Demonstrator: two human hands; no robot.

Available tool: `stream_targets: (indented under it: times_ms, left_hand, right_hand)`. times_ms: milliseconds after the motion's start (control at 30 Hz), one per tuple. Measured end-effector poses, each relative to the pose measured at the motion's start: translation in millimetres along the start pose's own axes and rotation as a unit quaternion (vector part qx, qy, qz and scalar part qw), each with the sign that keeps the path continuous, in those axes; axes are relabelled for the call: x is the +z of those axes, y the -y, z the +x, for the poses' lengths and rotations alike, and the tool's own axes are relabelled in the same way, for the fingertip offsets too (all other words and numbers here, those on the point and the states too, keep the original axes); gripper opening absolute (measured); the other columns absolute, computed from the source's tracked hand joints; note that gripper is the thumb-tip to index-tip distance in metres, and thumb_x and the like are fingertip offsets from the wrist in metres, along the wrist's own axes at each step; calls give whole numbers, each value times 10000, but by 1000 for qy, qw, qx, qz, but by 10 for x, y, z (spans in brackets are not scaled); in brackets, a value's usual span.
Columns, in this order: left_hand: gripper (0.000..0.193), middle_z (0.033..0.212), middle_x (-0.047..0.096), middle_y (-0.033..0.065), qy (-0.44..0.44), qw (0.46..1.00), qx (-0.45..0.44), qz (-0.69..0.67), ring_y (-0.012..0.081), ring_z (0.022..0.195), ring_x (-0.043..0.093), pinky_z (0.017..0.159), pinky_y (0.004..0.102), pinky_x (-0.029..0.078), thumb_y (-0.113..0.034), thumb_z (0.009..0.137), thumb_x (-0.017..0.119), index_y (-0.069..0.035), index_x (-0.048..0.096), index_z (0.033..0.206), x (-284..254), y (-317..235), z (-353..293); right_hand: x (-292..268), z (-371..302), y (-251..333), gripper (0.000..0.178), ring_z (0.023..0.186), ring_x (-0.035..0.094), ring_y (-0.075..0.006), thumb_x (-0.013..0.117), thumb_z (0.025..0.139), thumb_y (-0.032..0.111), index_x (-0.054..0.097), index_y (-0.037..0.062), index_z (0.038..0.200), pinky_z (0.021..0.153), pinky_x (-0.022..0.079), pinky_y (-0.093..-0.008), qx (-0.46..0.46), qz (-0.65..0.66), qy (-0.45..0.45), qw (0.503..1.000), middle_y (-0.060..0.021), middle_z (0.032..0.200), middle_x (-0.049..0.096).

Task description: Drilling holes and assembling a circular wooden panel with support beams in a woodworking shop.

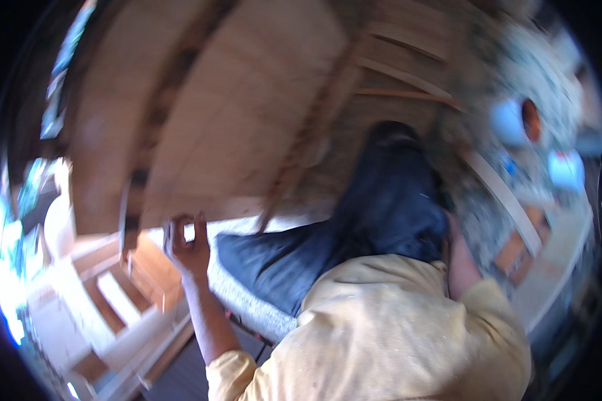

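Observation:
My left hand (187,244) is raised beside the lower edge of a large light-brown wooden panel (241,113). Its thumb and fingers curve apart with a bright gap between them, and nothing shows in the grasp. The fingertips overlap the panel's edge; whether they touch it I cannot tell through the blur. A second wooden panel (107,100) stands to the left, past a dark, notched strip (160,93). On the right my arm reaches down beside my thigh, and my right hand is hidden.
Wooden frames (114,294) and an orange-brown board (155,267) stand at the lower left. Thin wooden slats (408,77) lie at the upper right. Further right are a long plank (505,200), a white bucket (508,123) and a white container (566,170) on littered ground.

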State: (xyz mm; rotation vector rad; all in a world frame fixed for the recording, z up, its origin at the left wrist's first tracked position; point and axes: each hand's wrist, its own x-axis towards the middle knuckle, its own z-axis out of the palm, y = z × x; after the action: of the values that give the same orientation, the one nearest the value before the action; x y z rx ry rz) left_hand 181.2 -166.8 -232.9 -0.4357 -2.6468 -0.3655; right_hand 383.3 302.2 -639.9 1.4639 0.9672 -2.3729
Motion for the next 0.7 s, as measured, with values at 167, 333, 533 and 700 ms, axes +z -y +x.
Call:
stream_targets:
  times_ms: [167, 333, 533, 700]
  left_hand:
    - [425, 886, 621, 158, -179, 944, -10, 276, 370, 862, 573, 841, 421, 426, -322, 702, 782, -29, 597, 948, -489, 227, 683]
    - [505, 798, 638, 188, 114, 927, -242, 261, 370, 787, 615, 742, 435, 472, -438, 726, 738, -1, 624, 952, -555, 511, 966]
    - [404, 717, 647, 100, 253, 919, -265, -144, 144, 615, 605, 580, 307, 496, -350, 781, 717, 24, 661, 925, -589, 800, 1117]
    - [418, 724, 649, 75, 253, 920, -269, -132, 150, 593, 601, 546, 270, 491, -350, 771, 724, 29, 659, 933, -567, 776, 1115]
  right_hand:
    - [-105, -606, -147, 444, 942, 613, -293, 648, 747, 249, 567, 40, 1131, 804, 496, -420, 41, -13, 70, 997, -140, 1034, 614]
    - [174, -716, -41, 458, 947, 608, -283, 652, 741, 236, 553, 44, 1145, 813, 493, -416, 36, 9, 37, 999, -118, 1036, 606]
    - [-122, -514, 461, 478, 953, 603, -271, 657, 733, 220, 536, 47, 1161, 824, 490, -410, 6, 50, -50, 998, -91, 1038, 595]
    - [-223, -1060, 1085, 518, 979, 587, -233, 667, 712, 196, 509, 42, 1181, 873, 472, -379, -246, -97, -51, 963, -77, 1079, 572]
